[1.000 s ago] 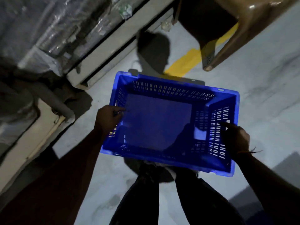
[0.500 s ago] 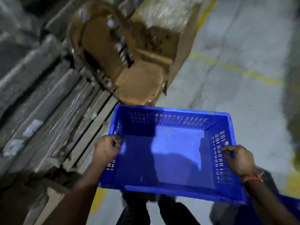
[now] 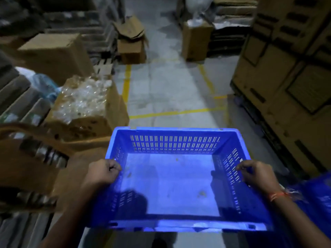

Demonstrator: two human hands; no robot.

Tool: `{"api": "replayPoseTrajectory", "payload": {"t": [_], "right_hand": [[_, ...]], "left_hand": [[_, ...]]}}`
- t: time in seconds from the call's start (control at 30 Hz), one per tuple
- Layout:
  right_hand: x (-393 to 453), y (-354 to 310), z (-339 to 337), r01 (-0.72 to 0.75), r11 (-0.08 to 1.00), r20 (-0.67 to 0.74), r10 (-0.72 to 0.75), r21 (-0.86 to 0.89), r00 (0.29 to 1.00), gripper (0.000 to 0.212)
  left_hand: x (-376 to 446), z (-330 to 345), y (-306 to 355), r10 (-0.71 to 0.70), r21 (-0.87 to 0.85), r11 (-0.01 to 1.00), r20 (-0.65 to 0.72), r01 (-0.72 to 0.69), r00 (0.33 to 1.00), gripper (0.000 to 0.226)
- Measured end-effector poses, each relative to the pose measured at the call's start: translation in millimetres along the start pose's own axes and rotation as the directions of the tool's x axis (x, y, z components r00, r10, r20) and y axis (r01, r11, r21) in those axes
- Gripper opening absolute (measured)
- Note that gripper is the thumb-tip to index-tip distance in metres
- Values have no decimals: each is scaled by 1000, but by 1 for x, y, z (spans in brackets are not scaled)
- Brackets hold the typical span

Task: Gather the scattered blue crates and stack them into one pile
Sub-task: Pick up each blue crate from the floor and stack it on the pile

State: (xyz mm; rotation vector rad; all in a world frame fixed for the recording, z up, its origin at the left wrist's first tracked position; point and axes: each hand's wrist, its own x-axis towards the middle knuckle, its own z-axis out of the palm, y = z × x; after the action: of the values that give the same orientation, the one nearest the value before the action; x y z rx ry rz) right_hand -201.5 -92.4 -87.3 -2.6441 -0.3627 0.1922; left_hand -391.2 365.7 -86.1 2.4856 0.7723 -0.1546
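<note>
An empty blue crate (image 3: 172, 183) was held above the floor (image 3: 166, 90) by both hands, the left hand (image 3: 102, 173) and right hand (image 3: 256, 176) curled over its side rims. Something blue, perhaps another crate (image 3: 315, 194), was seen just right of it; stacking was judged not finished.

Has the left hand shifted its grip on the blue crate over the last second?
No. The left hand still grips the left rim of the blue crate at about the same spot; only the surroundings changed.
</note>
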Motion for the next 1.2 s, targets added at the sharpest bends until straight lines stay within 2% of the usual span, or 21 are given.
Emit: {"api": "replayPoseTrajectory", "payload": {"t": [0.07, 0.17, 0.3, 0.43, 0.57, 0.7, 0.8, 1.03, 1.2], "right_hand": [[1, -2, -20, -69, 997, -7, 69, -24, 998, 38], [-9, -6, -49, -182, 983, -78, 179, -31, 981, 37], [-36, 1, -86, -322, 947, -198, 314, -8, 928, 31], [-71, 17, -125, -466, 884, -343, 453, 51, 823, 31], [-115, 40, -159, -574, 807, -423, 571, 134, 704, 31], [-156, 53, -182, -641, 727, -419, 675, 244, 607, 31], [-178, 58, -182, -653, 682, -374, 729, 329, 573, 29], [-196, 65, -159, -665, 642, -356, 766, 383, 535, 29], [-214, 40, -142, -719, 562, -357, 824, 409, 441, 29]], "left_hand": [[31, -11, 21, 84, -25, 996, -2, -84, 996, 21], [75, -25, 63, 221, -9, 975, 16, -221, 975, 18], [131, -30, 138, 431, 49, 898, 92, -437, 897, 23], [154, -27, 229, 590, 94, 792, 135, -603, 796, 21], [151, -12, 320, 696, 99, 693, 164, -714, 699, 18], [139, -6, 389, 749, 84, 617, 245, -783, 616, 18], [134, -4, 413, 741, 96, 599, 312, -795, 595, 22], [123, 20, 410, 745, 92, 573, 356, -815, 564, 22], [121, 29, 405, 772, 39, 537, 380, -843, 509, 21]]}}
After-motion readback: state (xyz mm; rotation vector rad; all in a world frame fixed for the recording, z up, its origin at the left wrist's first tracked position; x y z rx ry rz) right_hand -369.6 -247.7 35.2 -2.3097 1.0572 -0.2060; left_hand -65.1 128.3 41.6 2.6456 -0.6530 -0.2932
